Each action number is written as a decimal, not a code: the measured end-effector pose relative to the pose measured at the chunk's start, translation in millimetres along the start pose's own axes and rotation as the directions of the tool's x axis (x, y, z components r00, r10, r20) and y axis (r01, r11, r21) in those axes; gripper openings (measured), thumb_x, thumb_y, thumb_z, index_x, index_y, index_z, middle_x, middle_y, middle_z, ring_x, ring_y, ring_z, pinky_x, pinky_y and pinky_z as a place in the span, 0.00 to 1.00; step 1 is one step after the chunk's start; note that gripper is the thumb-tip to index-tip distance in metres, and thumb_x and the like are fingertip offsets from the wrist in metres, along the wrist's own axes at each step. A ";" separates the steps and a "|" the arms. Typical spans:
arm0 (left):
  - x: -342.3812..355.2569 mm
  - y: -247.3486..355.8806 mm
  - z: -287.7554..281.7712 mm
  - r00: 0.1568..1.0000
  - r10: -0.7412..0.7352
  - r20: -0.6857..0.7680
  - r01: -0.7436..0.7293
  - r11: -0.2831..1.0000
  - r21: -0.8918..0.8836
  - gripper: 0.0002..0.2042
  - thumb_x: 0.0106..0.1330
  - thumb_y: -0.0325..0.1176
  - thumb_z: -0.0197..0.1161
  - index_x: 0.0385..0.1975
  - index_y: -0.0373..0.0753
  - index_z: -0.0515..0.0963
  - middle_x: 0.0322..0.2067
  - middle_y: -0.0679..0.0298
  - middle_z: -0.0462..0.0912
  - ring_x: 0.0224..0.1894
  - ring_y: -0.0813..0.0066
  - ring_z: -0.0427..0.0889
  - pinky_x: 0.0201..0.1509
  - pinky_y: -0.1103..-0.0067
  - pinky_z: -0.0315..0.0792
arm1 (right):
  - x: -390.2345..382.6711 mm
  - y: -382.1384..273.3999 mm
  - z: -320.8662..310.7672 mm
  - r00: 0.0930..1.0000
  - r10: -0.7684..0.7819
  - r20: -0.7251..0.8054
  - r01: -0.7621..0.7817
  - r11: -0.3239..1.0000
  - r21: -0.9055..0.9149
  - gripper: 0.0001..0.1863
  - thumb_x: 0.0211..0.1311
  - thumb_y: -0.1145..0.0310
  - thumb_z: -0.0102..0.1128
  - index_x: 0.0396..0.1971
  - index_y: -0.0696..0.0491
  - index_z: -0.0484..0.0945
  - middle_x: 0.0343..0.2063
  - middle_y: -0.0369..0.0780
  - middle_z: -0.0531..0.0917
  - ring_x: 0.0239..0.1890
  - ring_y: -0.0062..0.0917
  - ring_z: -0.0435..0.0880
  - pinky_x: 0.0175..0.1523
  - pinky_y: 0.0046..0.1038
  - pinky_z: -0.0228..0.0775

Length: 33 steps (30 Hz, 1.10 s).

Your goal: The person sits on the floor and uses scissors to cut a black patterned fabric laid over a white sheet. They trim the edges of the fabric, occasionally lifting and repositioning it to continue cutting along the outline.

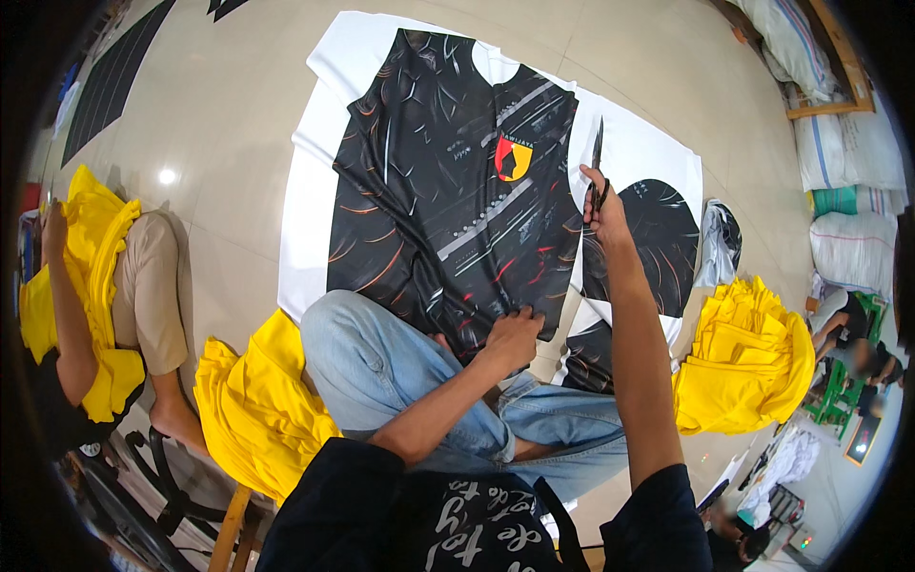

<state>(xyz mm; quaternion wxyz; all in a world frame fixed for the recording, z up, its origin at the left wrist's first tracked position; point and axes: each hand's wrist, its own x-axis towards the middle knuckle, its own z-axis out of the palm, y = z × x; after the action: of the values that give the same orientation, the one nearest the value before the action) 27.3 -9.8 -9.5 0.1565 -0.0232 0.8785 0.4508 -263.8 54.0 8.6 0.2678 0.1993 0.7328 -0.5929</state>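
Observation:
A black patterned shirt panel (448,181) with a red and yellow shield emblem is spread on the floor before my crossed legs, its lower end wrinkled against my knee. White cloth (307,195) shows around and under it. My left hand (515,340) is bent over the panel's lower edge, fingers closed on the fabric. In my right hand (602,210), at the panel's right edge, is a pair of scissors (598,145), with the blades pointing away from me over white cloth. A rounded black printed piece (658,250) lies just right of that hand.
Yellow cloth heaps lie at my left (259,405) and right (739,357). Another person (152,286) sits at far left with yellow fabric. White sacks (851,250) are stacked at the right, below a wooden frame (865,95). Black cloth strips (114,81) lie at upper left.

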 end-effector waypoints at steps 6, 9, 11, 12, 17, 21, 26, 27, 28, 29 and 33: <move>1.9 0.4 -0.1 0.999 -0.026 0.048 0.027 1.000 -0.009 0.14 0.59 0.27 0.62 0.46 0.40 0.77 0.49 0.48 0.78 0.47 0.45 0.85 0.52 0.56 0.78 | 17.7 -12.6 -0.7 0.997 -0.054 -0.056 0.045 0.986 -0.158 0.28 0.41 0.40 0.82 0.17 0.43 0.72 0.11 0.29 0.70 0.10 0.16 0.67 0.15 0.20 0.49; 0.7 -0.3 -0.1 0.998 -0.036 0.050 0.036 0.999 -0.004 0.14 0.60 0.27 0.61 0.47 0.40 0.77 0.50 0.48 0.78 0.47 0.45 0.85 0.53 0.56 0.77 | 16.4 -17.9 5.1 1.000 -0.025 -0.015 0.023 0.995 -0.100 0.28 0.41 0.40 0.81 0.16 0.43 0.71 0.11 0.29 0.70 0.10 0.15 0.66 0.15 0.21 0.51; -0.2 3.5 -6.0 0.999 -0.025 0.043 0.025 1.000 -0.003 0.14 0.60 0.27 0.61 0.47 0.41 0.78 0.51 0.48 0.78 0.48 0.46 0.85 0.54 0.56 0.77 | 28.6 -23.3 2.4 0.999 -0.038 -0.020 0.037 0.998 -0.046 0.28 0.41 0.41 0.82 0.16 0.43 0.71 0.11 0.29 0.70 0.10 0.15 0.66 0.15 0.20 0.52; 0.1 3.0 -3.4 0.998 -0.023 0.052 0.023 1.000 0.006 0.14 0.60 0.28 0.61 0.47 0.41 0.77 0.51 0.48 0.78 0.48 0.46 0.84 0.54 0.56 0.77 | 33.6 -25.3 0.4 0.999 -0.044 -0.022 0.044 0.999 -0.019 0.28 0.41 0.41 0.82 0.16 0.44 0.71 0.11 0.29 0.69 0.10 0.15 0.66 0.15 0.20 0.52; 2.2 2.0 -2.0 0.996 -0.041 0.085 0.041 0.999 -0.001 0.14 0.62 0.29 0.61 0.48 0.42 0.77 0.52 0.49 0.78 0.49 0.46 0.84 0.54 0.55 0.76 | 41.1 -29.8 1.3 0.995 -0.068 -0.072 0.059 0.991 -0.122 0.28 0.40 0.44 0.83 0.16 0.44 0.71 0.11 0.30 0.70 0.10 0.17 0.66 0.17 0.21 0.55; 1.0 1.2 -6.4 0.993 -0.056 0.108 0.055 0.998 0.009 0.14 0.63 0.30 0.60 0.48 0.42 0.76 0.52 0.49 0.77 0.50 0.46 0.84 0.54 0.55 0.76 | 43.2 -39.7 6.9 0.999 -0.025 -0.044 0.021 0.996 -0.086 0.27 0.41 0.45 0.84 0.16 0.45 0.71 0.11 0.30 0.69 0.10 0.17 0.64 0.17 0.22 0.57; 0.0 0.2 -2.2 0.998 -0.021 0.055 0.022 0.999 -0.029 0.14 0.62 0.30 0.60 0.48 0.42 0.76 0.50 0.49 0.78 0.48 0.45 0.84 0.54 0.54 0.76 | 57.3 -62.9 -1.0 0.997 -0.047 -0.064 0.035 0.983 -0.179 0.24 0.41 0.51 0.85 0.21 0.52 0.78 0.15 0.32 0.71 0.15 0.18 0.70 0.19 0.23 0.61; 1.4 -0.8 -2.0 0.999 -0.015 0.048 0.017 0.999 -0.040 0.14 0.62 0.30 0.59 0.48 0.42 0.76 0.49 0.48 0.79 0.48 0.44 0.84 0.52 0.54 0.76 | 58.2 -67.3 -5.8 0.995 -0.053 -0.088 0.030 0.970 -0.243 0.25 0.40 0.51 0.85 0.22 0.52 0.78 0.15 0.32 0.71 0.15 0.18 0.70 0.19 0.23 0.61; 2.8 1.0 -5.5 0.996 -0.029 0.084 0.033 0.999 -0.038 0.15 0.62 0.30 0.60 0.49 0.41 0.76 0.50 0.49 0.79 0.48 0.46 0.84 0.53 0.55 0.77 | 55.0 -69.2 -9.1 0.992 -0.056 -0.114 0.018 0.950 -0.310 0.25 0.40 0.52 0.85 0.23 0.52 0.78 0.15 0.32 0.71 0.15 0.18 0.71 0.19 0.23 0.62; 5.0 2.3 -9.2 0.992 -0.041 0.121 0.045 0.998 -0.034 0.16 0.61 0.29 0.61 0.50 0.41 0.77 0.51 0.49 0.79 0.49 0.47 0.84 0.54 0.56 0.77 | 50.3 -68.8 -13.0 0.982 -0.109 -0.152 0.025 0.881 -0.472 0.25 0.43 0.50 0.83 0.25 0.54 0.80 0.16 0.36 0.75 0.18 0.23 0.75 0.24 0.27 0.67; 7.3 -5.8 -7.3 0.990 -0.037 0.134 0.047 0.996 -0.072 0.15 0.61 0.30 0.63 0.48 0.39 0.78 0.49 0.49 0.80 0.48 0.47 0.85 0.53 0.57 0.78 | 7.1 -34.6 -45.5 0.899 -0.411 -0.151 0.016 0.376 -0.927 0.31 0.51 0.44 0.73 0.34 0.62 0.84 0.26 0.51 0.87 0.33 0.43 0.89 0.47 0.43 0.80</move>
<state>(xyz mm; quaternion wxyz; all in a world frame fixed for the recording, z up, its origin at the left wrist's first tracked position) 19.6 -18.4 -12.2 0.2230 -0.0175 0.8480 0.4804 -297.5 90.7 37.5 0.1137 0.0269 0.9898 -0.0812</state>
